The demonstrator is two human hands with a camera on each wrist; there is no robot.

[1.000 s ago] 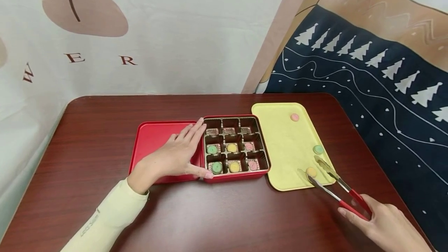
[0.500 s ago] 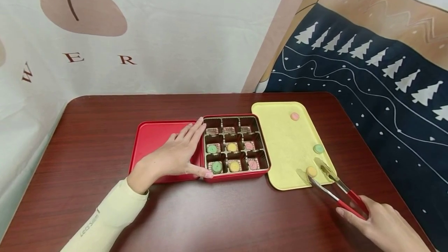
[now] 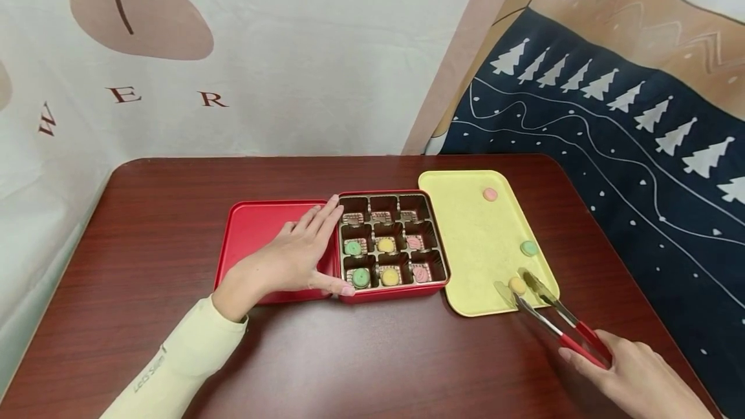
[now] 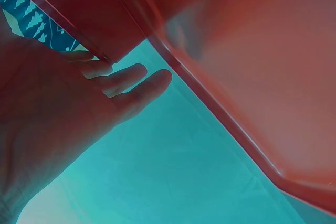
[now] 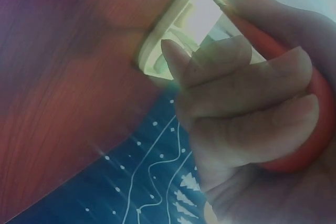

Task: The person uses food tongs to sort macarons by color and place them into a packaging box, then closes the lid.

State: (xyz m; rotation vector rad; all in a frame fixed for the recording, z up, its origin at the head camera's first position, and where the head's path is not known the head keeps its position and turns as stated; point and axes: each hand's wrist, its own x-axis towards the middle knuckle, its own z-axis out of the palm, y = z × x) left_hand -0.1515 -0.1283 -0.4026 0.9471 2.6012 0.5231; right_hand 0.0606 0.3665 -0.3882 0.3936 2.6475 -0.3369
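Note:
My left hand (image 3: 291, 260) rests with straight fingers along the left edge of a red compartment box (image 3: 390, 292), thumb at its front corner. Small round green, yellow and pink sweets sit in the box's front and middle rows; bare patterned bottoms show in the back row. My right hand (image 3: 643, 374) grips the red handles of metal tongs (image 3: 541, 319). The tong tips stand on either side of a yellow round sweet (image 3: 517, 286) on a yellow tray (image 3: 471, 244). In the right wrist view, curled fingers (image 5: 247, 98) wrap the red handle.
A green sweet (image 3: 528, 248) lies just beyond the tongs, and a pink one (image 3: 490, 194) near the tray's far edge. The red lid (image 3: 256, 231) lies left of the box, partly under the left hand. The brown table (image 3: 372, 354) carries everything.
The tongs' jaws have narrowed round the yellow sweet, the right tip moving left toward it. The right hand has shifted slightly left. The left hand stays put on the box.

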